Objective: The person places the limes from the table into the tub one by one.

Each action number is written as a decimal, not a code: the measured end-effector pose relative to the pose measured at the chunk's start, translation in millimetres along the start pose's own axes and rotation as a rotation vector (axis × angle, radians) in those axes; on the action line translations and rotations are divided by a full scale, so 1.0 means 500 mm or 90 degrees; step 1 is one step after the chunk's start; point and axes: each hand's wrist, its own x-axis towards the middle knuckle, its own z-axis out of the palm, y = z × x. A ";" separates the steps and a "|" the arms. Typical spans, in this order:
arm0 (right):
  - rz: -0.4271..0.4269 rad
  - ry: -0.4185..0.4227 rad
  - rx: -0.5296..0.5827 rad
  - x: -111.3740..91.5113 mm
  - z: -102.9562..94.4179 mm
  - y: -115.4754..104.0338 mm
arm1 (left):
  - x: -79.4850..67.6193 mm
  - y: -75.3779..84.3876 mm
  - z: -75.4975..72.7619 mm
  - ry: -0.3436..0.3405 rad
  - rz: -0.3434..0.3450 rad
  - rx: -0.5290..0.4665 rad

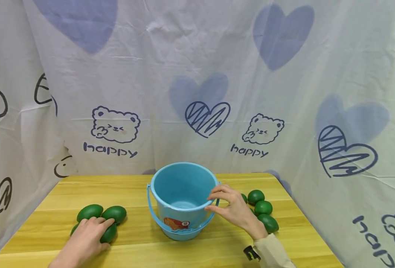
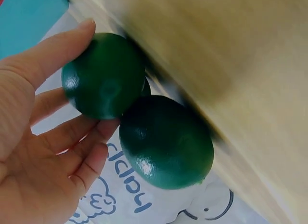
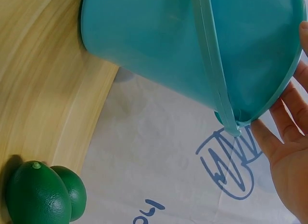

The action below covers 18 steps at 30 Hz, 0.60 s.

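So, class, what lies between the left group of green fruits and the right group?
The blue bucket stands between the left fruits and the right fruits, with the right hand at its rim; the head view shows this.

Bucket [image 1: 180, 182]: plastic, smooth, satin finish. Carry handle [image 3: 211, 65]: plastic, smooth, low sheen. Limes toward the left edge [image 2: 166, 142] of the bench [image 1: 144, 257]: smooth, glossy skin, sharp highlights. Limes toward the right edge [image 3: 36, 197]: glossy, finely pitted. Bench surface: wood-grained, smooth; solid wood or laminate cannot be determined. Backdrop [image 1: 157, 59] beyond the far edge: matt cloth, creased. Sleeve [image 1: 272, 251]: matt cloth.
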 end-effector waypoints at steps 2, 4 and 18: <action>0.003 -0.002 0.001 -0.001 0.000 0.001 | 0.000 0.002 0.004 0.012 0.002 0.001; 0.007 -0.004 0.001 0.000 0.000 0.002 | 0.000 0.005 0.006 0.020 -0.004 0.001; -0.018 0.007 -0.012 0.001 0.000 0.002 | 0.002 0.031 -0.014 0.115 -0.124 -0.221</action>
